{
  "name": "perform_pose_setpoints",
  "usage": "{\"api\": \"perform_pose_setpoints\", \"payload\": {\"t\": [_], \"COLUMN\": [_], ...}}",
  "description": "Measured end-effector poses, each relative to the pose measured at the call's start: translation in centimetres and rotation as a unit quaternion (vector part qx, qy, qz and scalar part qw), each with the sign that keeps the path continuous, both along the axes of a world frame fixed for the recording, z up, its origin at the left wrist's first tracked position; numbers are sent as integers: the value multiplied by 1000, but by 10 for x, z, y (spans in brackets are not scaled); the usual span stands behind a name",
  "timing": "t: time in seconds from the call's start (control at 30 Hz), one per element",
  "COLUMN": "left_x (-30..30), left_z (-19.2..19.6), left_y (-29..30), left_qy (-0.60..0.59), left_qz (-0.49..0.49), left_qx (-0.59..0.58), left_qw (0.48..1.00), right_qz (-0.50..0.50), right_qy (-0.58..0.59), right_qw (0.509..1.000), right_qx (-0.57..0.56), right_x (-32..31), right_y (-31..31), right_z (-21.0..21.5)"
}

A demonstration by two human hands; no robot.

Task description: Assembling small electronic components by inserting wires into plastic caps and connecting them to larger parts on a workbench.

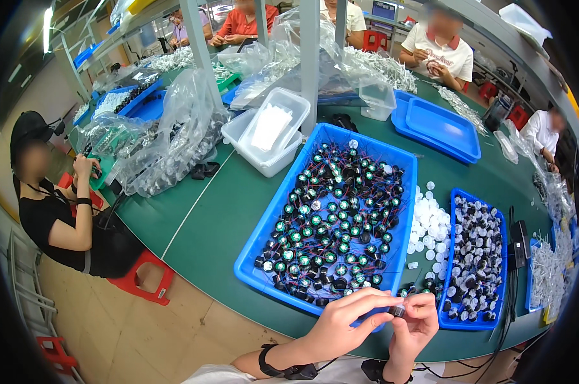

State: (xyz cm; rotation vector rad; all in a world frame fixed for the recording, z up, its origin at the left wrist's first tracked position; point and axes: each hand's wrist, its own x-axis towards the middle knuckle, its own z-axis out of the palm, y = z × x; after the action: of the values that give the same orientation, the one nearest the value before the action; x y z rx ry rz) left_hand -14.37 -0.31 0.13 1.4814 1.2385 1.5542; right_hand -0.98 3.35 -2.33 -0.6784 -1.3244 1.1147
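Black part (397, 311), small and round, sat pinched between both hands at the near edge of the green table (219, 211). Left hand (345, 322) had its fingers curled in, thumb and forefinger closed on the part from the left. Right hand (419, 322) met it from the other side, fingertips tight on the same piece, the rest of the fingers folded. Both hands hovered just over the near rim of the big blue tray (264, 230), which was packed with black parts with green tops and thin red wires. Right of it lay a loose heap of white caps (430, 224) on the table, then a narrower blue tray (454, 256) of black-and-white pieces. Behind the big tray stood clear plastic tubs (270, 131).
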Motion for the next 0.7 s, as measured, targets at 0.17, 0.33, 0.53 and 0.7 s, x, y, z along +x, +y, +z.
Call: {"api": "perform_pose_setpoints", "payload": {"t": [0.17, 0.33, 0.53, 0.7], "left_x": [-1, -3, -2, -1], "left_z": [4, -4, 2, 6], "left_y": [1, 0, 2, 3], "left_qy": [-25, -66, -16, 6], "left_qz": [-15, -40, -60, -61], "left_qx": [-12, -9, -62, -60], "left_qw": [999, 997, 996, 996], "right_qz": [13, -8, -39, -53], "right_qy": [-24, -29, -52, -101], "right_qw": [999, 999, 997, 989], "right_qx": [37, 11, 43, 89], "right_x": [8, 2, 5, 4], "right_y": [6, 4, 3, 3], "right_z": [-6, 2, -4, -3]}}
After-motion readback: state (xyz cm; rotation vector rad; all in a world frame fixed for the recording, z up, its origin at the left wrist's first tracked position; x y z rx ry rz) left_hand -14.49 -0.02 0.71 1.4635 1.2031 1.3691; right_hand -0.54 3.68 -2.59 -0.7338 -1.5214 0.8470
